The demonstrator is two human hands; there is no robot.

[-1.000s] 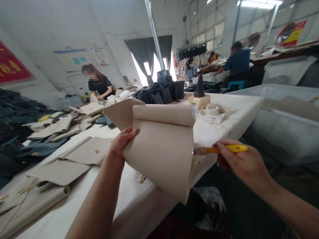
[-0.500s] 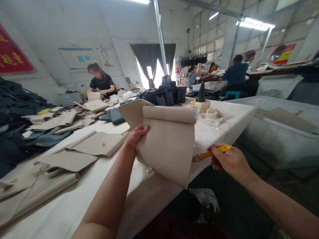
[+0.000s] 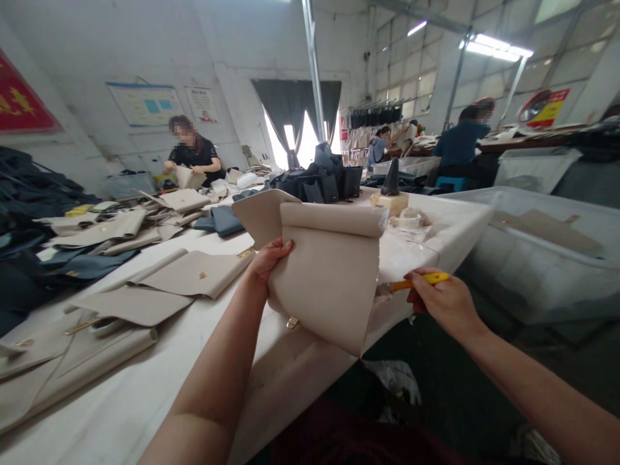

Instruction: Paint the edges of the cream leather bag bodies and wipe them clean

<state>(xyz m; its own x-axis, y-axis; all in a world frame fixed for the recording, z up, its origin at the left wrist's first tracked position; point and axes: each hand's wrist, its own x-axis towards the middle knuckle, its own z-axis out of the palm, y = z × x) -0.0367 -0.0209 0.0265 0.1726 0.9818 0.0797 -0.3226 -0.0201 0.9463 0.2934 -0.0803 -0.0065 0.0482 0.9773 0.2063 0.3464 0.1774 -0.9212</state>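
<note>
A beige leather-like bag piece (image 3: 324, 278) with a rolled upper end hangs over the table's edge, raised by my left hand (image 3: 272, 258), whose thumb presses on its face. A gold clasp (image 3: 292, 323) shows at its lower left. My right hand (image 3: 443, 300) is closed around a yellow-handled brush (image 3: 402, 284). The bristles are at the piece's right edge, where whitish wet traces show; whether they touch it I cannot tell. The fingers of my left hand behind the piece are hidden.
More beige bag pieces (image 3: 194, 271) lie on the white table (image 3: 194, 368) to the left. A dark cone (image 3: 390, 177) on a block and a roll of tape (image 3: 409, 218) stand beyond. At right is a plastic bin (image 3: 542, 265). A co-worker (image 3: 196, 152) handles a piece at the back.
The brush has moved slightly up along the right edge of the bag piece, with my right hand. My left hand keeps its hold. The co-worker at the back has lifted a beige piece.
</note>
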